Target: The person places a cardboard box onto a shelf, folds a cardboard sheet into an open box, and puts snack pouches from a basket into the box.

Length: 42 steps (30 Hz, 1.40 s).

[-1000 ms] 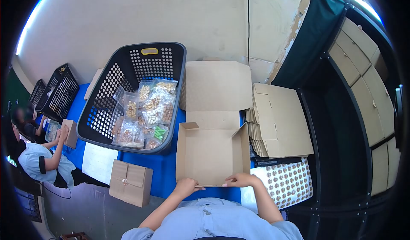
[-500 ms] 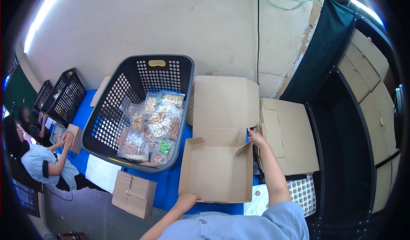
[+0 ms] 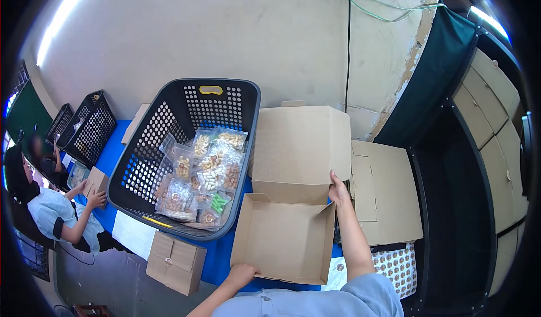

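An open cardboard box [image 3: 284, 235] lies in front of me, its lid [image 3: 301, 145] raised at the back. My left hand [image 3: 243, 274] grips the box's front left corner, fingers closed on the edge. At the back right corner, beside the lid's lower right edge, is my right hand [image 3: 338, 189]; its fingers point up and touch the side of the cardboard. Left of the box stands a black basket [image 3: 163, 119] holding clear bags of nuts [image 3: 214, 164].
Flat cardboard boxes [image 3: 389, 193] are stacked at right, above a sticker sheet [image 3: 397, 269]. A closed box [image 3: 176, 260] sits at the front left. A co-worker [image 3: 59, 215] handles a small box [image 3: 97, 184] farther left. Dark shelving [image 3: 445, 204] stands at right.
My right hand has moved from the box's front edge to its back right corner. The lid stands a little more tilted, and the box has turned slightly. The camera view has shifted.
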Tool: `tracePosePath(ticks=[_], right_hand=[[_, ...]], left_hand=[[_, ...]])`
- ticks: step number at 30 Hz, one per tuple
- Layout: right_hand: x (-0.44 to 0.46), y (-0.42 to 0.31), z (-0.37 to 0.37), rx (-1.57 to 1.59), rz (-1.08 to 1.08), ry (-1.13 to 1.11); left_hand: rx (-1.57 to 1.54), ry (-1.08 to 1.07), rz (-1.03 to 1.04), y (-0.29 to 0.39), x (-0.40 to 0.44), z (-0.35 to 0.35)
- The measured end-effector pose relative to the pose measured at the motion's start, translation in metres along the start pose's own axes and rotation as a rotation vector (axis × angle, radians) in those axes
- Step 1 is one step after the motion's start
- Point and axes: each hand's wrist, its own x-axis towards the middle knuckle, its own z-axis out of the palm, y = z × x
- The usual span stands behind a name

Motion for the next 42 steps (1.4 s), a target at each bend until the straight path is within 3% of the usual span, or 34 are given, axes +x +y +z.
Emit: tracePosePath(ticks=[5,11,19,21,23,24,26,27,30,36,39,41,42], right_hand=[[-0.067,-0.017,-0.001,0.041,-0.015,-0.053],[-0.128,-0.005,-0.093,0.039,-0.036,-0.131],[-0.169,-0.022,-0.106,0.098,-0.344,-0.47],[-0.174,-0.034,-0.096,0.039,-0.456,-0.386],[-0.183,-0.045,-0.07,-0.016,-0.484,0.122],[-0.185,-0.054,-0.045,0.007,-0.486,0.103],[-0.199,-0.074,-0.01,0.026,-0.551,0.271],[-0.193,-0.072,-0.024,0.028,-0.545,0.271],[-0.163,-0.07,-0.066,-0.62,-0.48,0.258],[-0.139,-0.049,-0.042,-0.878,-0.478,0.491],[-0.134,-0.03,-0.035,-1.183,-0.562,0.515],[-0.134,-0.009,-0.018,-1.246,-0.913,0.685],[-0.138,-0.003,-0.013,-1.254,-0.916,0.661]], left_hand=[[-0.023,-0.042,-0.024,-0.006,-0.001,-0.003],[0.044,-0.063,0.016,0.001,-0.003,-0.003],[0.046,0.032,0.004,0.004,0.0,0.012],[0.053,0.046,-0.028,0.015,0.004,0.012],[0.098,0.098,-0.071,0.012,0.009,0.016],[0.12,0.109,-0.087,0.009,0.014,0.016],[0.014,0.136,-0.102,0.012,0.021,0.025],[0.014,0.133,-0.107,0.013,0.022,0.027],[-0.019,0.19,-0.137,0.019,0.026,0.015],[0.012,0.093,-0.085,0.007,0.049,-0.01],[-0.028,0.028,0.023,-0.007,0.059,-0.025],[-0.027,0.118,0.004,-0.01,0.058,-0.029],[-0.041,0.13,-0.01,-0.008,0.054,-0.028]])
